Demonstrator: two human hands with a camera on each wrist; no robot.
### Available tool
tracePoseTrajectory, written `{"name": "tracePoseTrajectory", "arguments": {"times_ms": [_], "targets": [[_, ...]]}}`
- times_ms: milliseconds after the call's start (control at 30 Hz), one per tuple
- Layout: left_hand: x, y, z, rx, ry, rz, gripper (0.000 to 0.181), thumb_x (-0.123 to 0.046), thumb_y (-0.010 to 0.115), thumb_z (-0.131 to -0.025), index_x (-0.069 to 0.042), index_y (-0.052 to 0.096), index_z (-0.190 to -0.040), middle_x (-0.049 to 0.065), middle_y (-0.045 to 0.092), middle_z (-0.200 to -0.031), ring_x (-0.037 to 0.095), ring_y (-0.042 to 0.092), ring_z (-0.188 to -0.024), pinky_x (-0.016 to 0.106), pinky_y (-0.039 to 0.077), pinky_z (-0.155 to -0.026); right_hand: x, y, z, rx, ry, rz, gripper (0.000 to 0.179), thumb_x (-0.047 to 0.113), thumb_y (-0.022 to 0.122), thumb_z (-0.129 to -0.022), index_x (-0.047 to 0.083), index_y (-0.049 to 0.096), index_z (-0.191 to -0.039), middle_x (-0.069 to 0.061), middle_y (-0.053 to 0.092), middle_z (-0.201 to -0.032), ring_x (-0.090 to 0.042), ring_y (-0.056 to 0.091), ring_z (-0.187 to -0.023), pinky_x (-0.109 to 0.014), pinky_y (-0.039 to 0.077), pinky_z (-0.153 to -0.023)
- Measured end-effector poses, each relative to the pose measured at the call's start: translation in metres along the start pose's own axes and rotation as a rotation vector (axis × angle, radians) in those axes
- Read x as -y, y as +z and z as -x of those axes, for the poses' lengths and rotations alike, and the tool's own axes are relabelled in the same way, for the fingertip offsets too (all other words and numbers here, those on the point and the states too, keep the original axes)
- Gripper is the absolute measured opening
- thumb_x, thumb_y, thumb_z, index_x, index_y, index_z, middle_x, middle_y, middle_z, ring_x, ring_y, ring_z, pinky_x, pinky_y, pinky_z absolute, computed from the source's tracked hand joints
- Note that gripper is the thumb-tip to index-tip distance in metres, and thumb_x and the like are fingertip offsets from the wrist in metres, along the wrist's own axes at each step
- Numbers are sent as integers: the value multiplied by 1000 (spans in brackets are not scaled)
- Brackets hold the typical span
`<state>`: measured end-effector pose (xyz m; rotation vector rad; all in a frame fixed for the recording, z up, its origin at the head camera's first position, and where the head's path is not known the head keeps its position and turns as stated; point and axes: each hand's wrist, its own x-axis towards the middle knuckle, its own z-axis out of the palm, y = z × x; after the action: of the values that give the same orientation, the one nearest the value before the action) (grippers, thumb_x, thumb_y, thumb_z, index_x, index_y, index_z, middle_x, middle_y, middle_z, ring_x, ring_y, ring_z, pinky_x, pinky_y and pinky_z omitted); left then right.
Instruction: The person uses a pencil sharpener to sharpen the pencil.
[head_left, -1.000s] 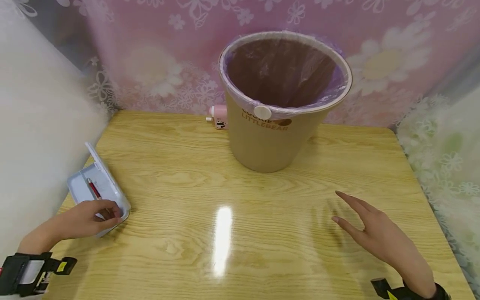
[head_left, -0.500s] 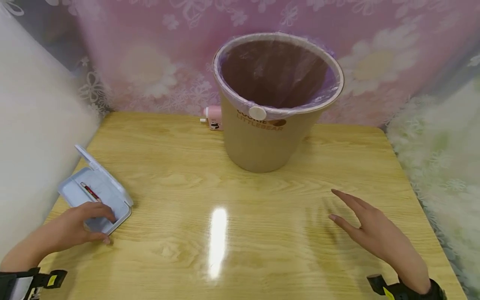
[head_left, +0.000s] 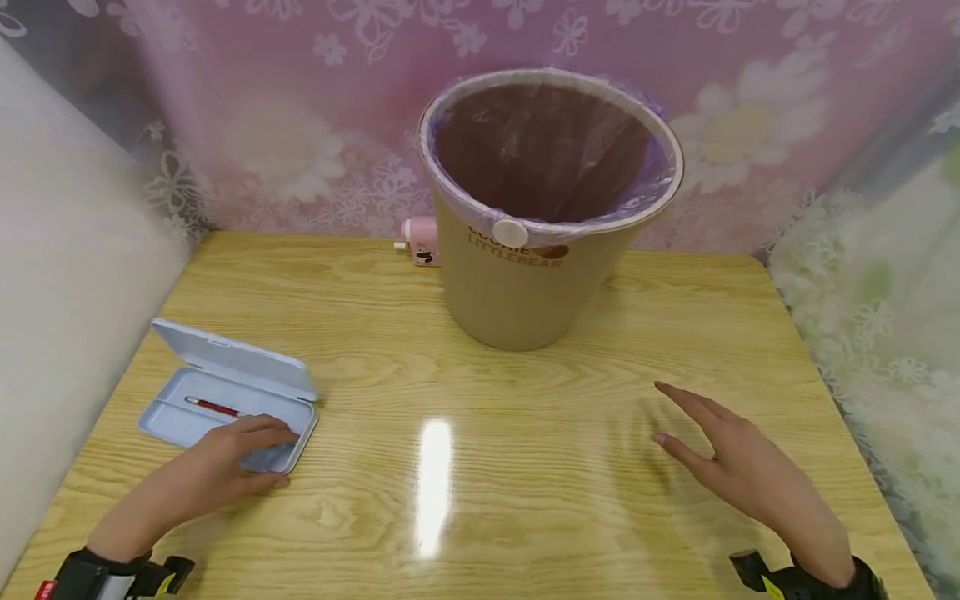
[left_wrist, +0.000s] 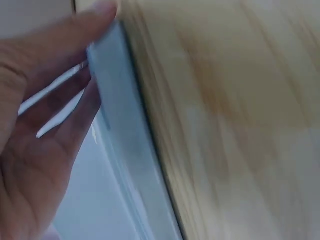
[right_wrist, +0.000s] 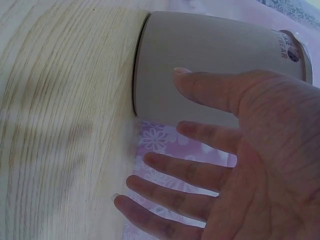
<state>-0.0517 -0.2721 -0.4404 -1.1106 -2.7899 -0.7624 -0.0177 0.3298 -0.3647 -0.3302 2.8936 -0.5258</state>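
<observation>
A light blue pencil case (head_left: 258, 446) lies with its lid (head_left: 240, 354) raised on the left of the table. My left hand (head_left: 213, 471) grips its near right edge, thumb outside the wall and fingers inside. In the left wrist view, the case wall (left_wrist: 125, 110) runs between the thumb and the fingers of my left hand (left_wrist: 40, 100). A red pen or pencil (head_left: 213, 407) lies in the case, its near end hidden by the hand. On the right, my right hand (head_left: 750, 467) hovers over the table with its fingers extended, holding nothing.
A beige bin (head_left: 517, 300) lined with a purple bag stands at the back centre of the wooden table (head_left: 360, 517). Beside it, partly hidden, is a pink device with a small crank-like knob (head_left: 422, 242). Flowered curtain (head_left: 300, 125) hangs behind the table.
My left hand has moved its grip to the case's near edge and shifted the case rightward, turning it so the lid faces forward more. The right hand stays where it was.
</observation>
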Motion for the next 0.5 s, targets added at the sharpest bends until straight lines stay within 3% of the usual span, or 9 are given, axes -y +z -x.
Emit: {"name": "tracePoseTrajectory", "arguments": {"times_ms": [200,267,367,433,500], "targets": [[-29,14,-35,12,16,-9,44,-20,89,-74,-6,73,-113,3,69,-111,21,69,-98,33,59,-79,0,4,0,-2,3,-11,69,43,61,-101,17,34,-159,-29,45,-152,-52,59,-120,-64,52,-87],[-35,15,-41,23,10,-20,47,-23,89,-75,-6,72,-115,4,68,-113,22,68,-100,35,59,-80,-1,5,1,-5,3,-9,70,43,61,-101,17,33,-159,-29,43,-153,-53,59,-121,-64,52,-87],[-36,9,-39,-3,1,-53,52,-26,91,-72,-6,72,-116,6,67,-114,24,68,-100,36,59,-79,-2,5,1,-11,1,-10,69,42,62,-101,16,34,-159,-29,42,-154,-52,59,-120,-64,52,-87],[-29,2,-32,-65,8,-99,48,-33,89,-75,-7,73,-112,6,68,-112,24,69,-97,35,59,-77,-3,5,1,-15,-7,-8,69,41,62,-101,15,35,-158,-29,43,-153,-52,59,-121,-64,52,-87],[-15,-8,-24,-125,13,-145,40,-42,81,-84,-9,75,-106,4,68,-105,24,69,-91,33,57,-73,-3,4,1,-21,-13,-4,68,40,63,-101,15,36,-158,-29,43,-153,-51,59,-120,-64,52,-88]]}}
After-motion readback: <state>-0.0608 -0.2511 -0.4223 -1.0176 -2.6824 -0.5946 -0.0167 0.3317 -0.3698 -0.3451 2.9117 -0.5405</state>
